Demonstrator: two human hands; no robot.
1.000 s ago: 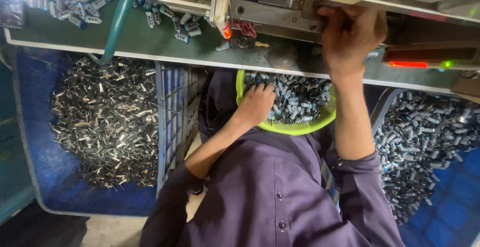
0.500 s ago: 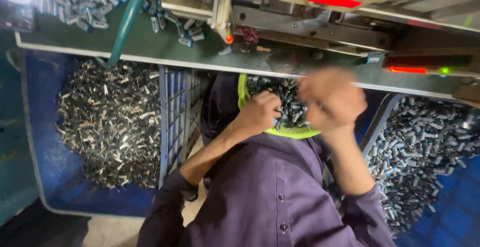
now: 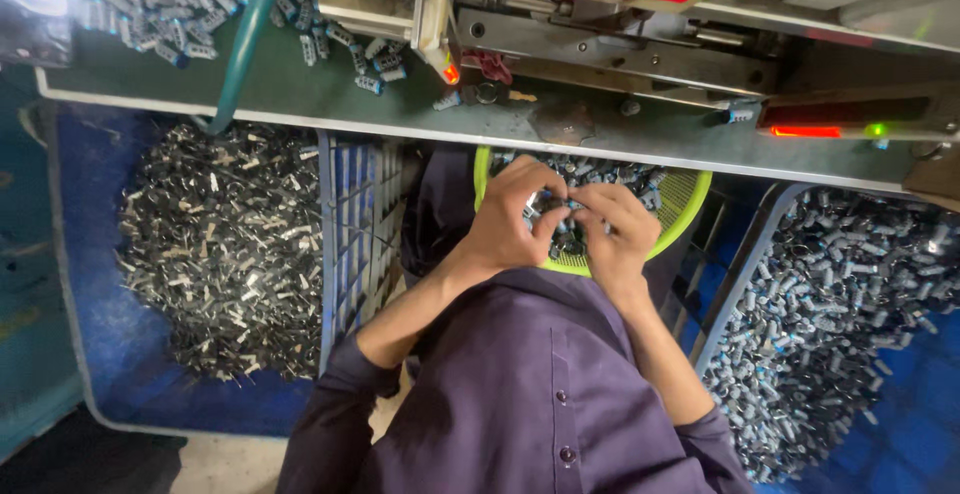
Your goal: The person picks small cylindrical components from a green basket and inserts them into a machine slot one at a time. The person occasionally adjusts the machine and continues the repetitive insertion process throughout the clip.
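A lime-green mesh basket [image 3: 686, 204] rests on my lap under the bench edge, filled with small dark cylindrical parts [image 3: 600, 170]. My left hand [image 3: 510, 214] and my right hand [image 3: 618, 236] meet over the middle of the basket, fingers curled into the parts. Several of the little cylinders [image 3: 556, 212] are pinched between the fingertips of both hands. The parts beneath my palms are hidden.
A blue crate [image 3: 100, 354] on the left holds a heap of metal pieces [image 3: 225, 244]. Another blue crate [image 3: 745, 269] on the right is full of cylindrical parts [image 3: 840, 304]. Above, a green bench [image 3: 330, 104] carries loose parts, a machine [image 3: 600, 24] with red lights and a teal pole [image 3: 245, 39].
My right hand has come down from the machine on the bench into the green basket, joining the left hand, which stayed over the parts.
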